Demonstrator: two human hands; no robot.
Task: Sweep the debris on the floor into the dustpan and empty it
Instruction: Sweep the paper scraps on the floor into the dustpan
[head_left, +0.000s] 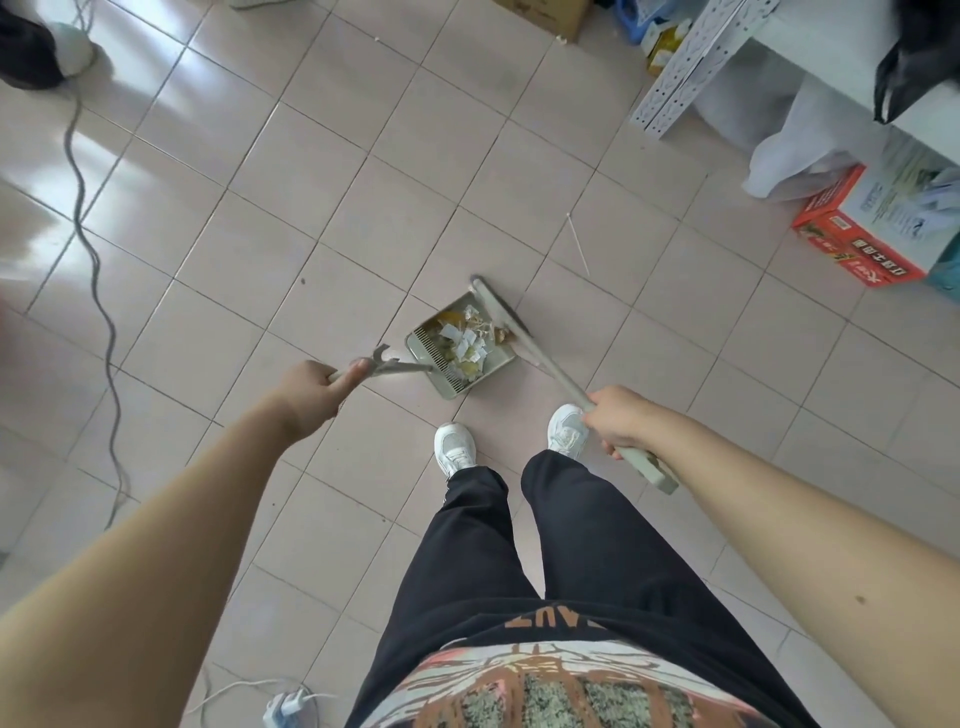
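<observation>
Standing with a grey cable (93, 260) snaking left, red box (862, 249) right, thin white stick (578, 244) beyond the dustpan (423, 345). Debris (467, 345) sits inside it, broom (550, 369) at its mouth. My left hand (311, 387) grips its handle, my right hand (618, 418) wraps the broom pole.

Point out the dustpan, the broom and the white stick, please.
dustpan (491, 366): head view, bare near wall.
broom (491, 304): head view, middle of its head.
white stick (578, 244): head view, mid-length.

Grey dustpan (496, 357) on the floor (311, 218) holds paper debris (465, 343), broom (550, 370) at its mouth.
</observation>
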